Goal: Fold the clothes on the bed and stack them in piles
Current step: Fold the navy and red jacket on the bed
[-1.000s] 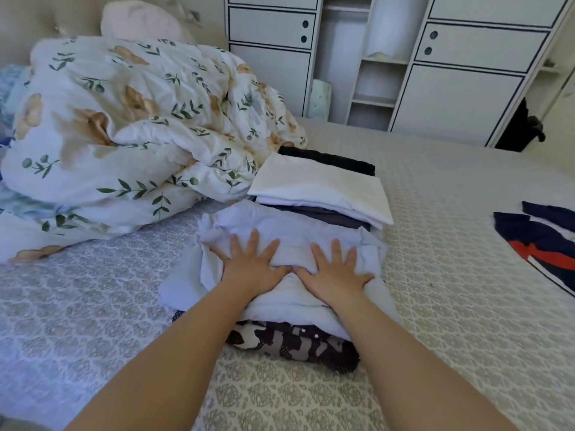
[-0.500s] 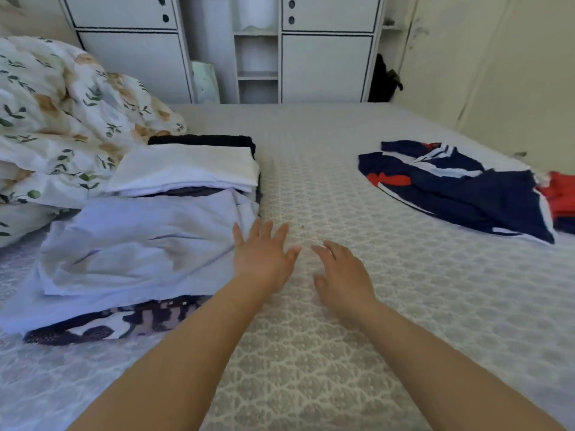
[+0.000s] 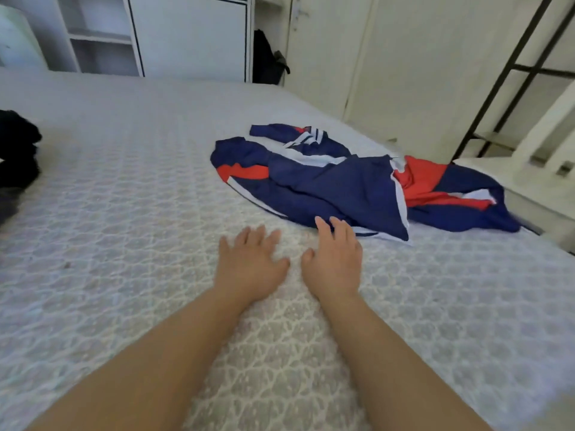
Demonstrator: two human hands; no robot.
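My forearms reach out over the patterned bedspread (image 3: pixel 124 275), and both hands hold nothing. My left hand (image 3: pixel 249 262) is spread flat with relaxed fingers, just beside my right hand (image 3: pixel 334 262), whose fingers are loosely extended, their tips at the near hem of the navy, red and white garment (image 3: pixel 326 181); whether they touch it I cannot tell. That garment lies crumpled and unfolded towards the bed's right edge, one part trailing near the drop. If I tug only the hem, I judge the slippery-looking cloth could bunch further or slide off that side. Far left, dark folded clothes (image 3: pixel 17 150) sit at the frame's edge; beyond stands a white wardrobe (image 3: pixel 186 35).
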